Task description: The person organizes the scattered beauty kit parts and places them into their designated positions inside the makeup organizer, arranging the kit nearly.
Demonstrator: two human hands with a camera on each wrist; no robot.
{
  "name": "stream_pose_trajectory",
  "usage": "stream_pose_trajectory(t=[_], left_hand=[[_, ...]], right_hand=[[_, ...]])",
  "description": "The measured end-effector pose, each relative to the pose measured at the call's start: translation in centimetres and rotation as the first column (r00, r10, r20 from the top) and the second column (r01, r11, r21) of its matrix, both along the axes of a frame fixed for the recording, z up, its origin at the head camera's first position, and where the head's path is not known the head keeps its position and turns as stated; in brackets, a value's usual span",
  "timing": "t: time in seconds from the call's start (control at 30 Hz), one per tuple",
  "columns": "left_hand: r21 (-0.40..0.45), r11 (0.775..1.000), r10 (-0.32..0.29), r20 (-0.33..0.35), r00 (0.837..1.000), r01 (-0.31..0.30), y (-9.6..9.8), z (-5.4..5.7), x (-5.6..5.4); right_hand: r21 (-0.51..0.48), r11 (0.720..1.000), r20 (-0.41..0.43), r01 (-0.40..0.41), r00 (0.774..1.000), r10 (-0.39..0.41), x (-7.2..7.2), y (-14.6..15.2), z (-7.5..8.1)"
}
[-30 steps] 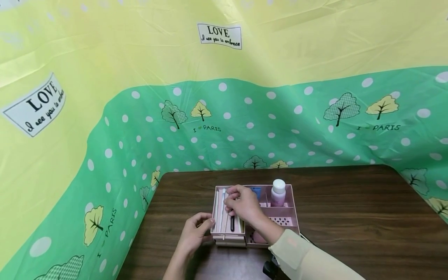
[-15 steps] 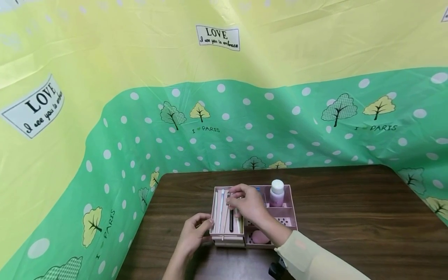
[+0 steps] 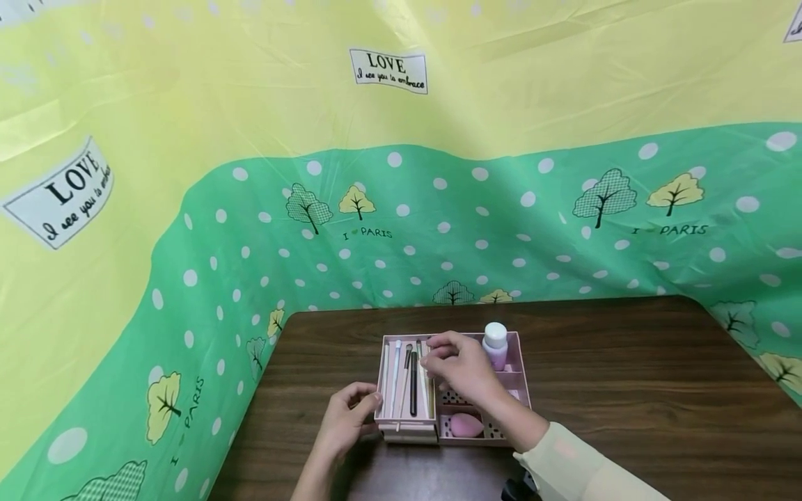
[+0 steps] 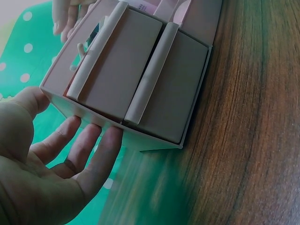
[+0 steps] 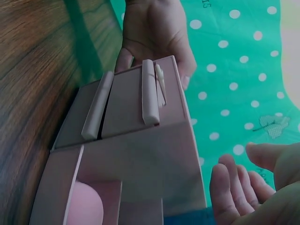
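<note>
A pink desktop organizer (image 3: 405,420) stands on the table. In its left top compartment lie several slim makeup brushes, among them a black-handled brush (image 3: 413,393) and a white-handled brush (image 3: 396,376). My left hand (image 3: 344,417) rests against the organizer's left side, fingertips touching the wall and thumb by the top edge, as the left wrist view shows. Over the right edge of the brush compartment hovers my right hand (image 3: 462,367), fingers loosely bent. In the right wrist view nothing shows between its thumb and fingers. It hides part of the compartments behind it.
A white-capped bottle (image 3: 496,346) stands in the back right compartment, and a pink egg-shaped makeup sponge (image 3: 466,425) lies in the front one. Two drawers (image 4: 126,56) face the near side. Brown wooden tabletop (image 3: 614,390) surrounds the organizer; a green and yellow curtain (image 3: 526,229) hangs behind.
My right hand has shifted to the right across the brush compartment, uncovering the black-handled brush and neighbouring brushes. More of the pink sponge shows. My left hand keeps its place.
</note>
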State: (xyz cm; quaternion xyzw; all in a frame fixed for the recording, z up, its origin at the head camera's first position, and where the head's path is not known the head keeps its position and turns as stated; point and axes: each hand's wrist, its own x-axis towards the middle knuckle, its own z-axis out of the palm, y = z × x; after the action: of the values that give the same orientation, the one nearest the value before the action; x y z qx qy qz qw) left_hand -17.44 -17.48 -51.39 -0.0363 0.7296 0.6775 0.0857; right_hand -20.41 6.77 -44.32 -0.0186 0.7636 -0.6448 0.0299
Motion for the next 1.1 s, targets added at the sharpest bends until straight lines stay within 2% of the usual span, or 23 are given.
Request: stream_pose_trajectory(t=[0.17,0.3,0.43,0.63,0.87,1.1], left_hand=[[0.004,1.0,-0.001,-0.003,1.0,0.001,0.0,0.0,0.1],[0.004,1.0,0.003,-0.004,1.0,-0.003,-0.1,0.1,0.2],[0.001,1.0,0.006,-0.005,1.0,-0.006,-0.1,0.1,0.3],[-0.011,1.0,0.006,-0.007,1.0,-0.006,0.0,0.1,0.1],[-0.011,1.0,0.012,-0.011,1.0,-0.012,0.0,0.1,0.1],[-0.002,1.0,0.006,-0.013,1.0,-0.006,0.1,0.0,0.1]], right_hand=[[0.03,1.0,-0.004,-0.004,1.0,0.004,0.3,1.4,0.2],[0.084,0.996,-0.041,0.004,0.999,0.0,0.7,2.6,0.2],[0.143,0.989,-0.083,0.022,0.997,-0.011,1.2,3.9,-0.1],[0.178,0.982,-0.105,0.063,0.993,-0.044,1.7,6.1,-1.0],[0.178,0.978,-0.054,0.109,0.993,-0.101,2.8,8.6,-1.7],[0.24,0.958,-0.068,0.154,0.988,-0.142,3.5,11.1,-2.5]])
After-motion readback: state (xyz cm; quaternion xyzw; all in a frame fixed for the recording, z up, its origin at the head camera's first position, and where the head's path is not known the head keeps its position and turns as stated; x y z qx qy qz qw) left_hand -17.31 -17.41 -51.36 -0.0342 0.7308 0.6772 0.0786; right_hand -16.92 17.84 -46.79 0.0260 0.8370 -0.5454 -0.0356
